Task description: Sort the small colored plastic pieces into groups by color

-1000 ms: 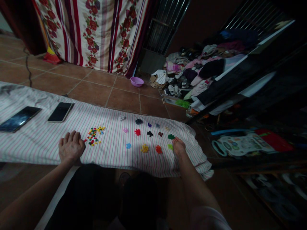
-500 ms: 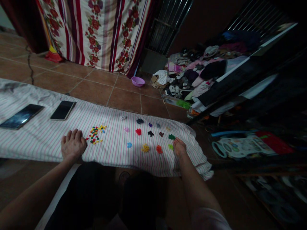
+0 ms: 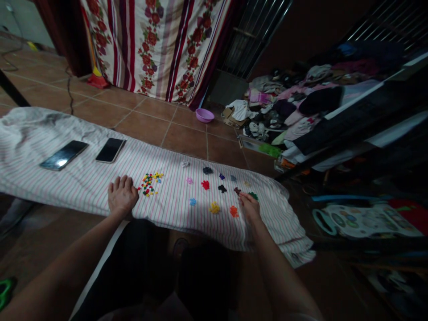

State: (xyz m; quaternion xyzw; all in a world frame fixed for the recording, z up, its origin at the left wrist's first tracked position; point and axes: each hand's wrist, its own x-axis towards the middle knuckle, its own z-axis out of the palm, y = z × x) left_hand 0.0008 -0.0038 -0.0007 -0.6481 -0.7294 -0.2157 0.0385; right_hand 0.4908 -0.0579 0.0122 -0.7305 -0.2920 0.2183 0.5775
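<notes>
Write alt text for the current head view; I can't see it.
A person's right hand has its fingertips beside small brown pieces, among single-color clusters on a striped cloth; the left hand rests palm down beside a mixed-color pile. Two phones lie toward the left end, with a purple basin and floral curtain beyond.

Before you, the striped cover (image 3: 174, 196) looks like matt, wrinkled cloth, and the small coloured pieces (image 3: 214, 207) like plastic. You face two smooth, glossy-screened phones (image 3: 110, 150), a smooth plastic basin (image 3: 204, 116), a cloth curtain (image 3: 167, 49) and shiny metal bars (image 3: 250, 47).
</notes>
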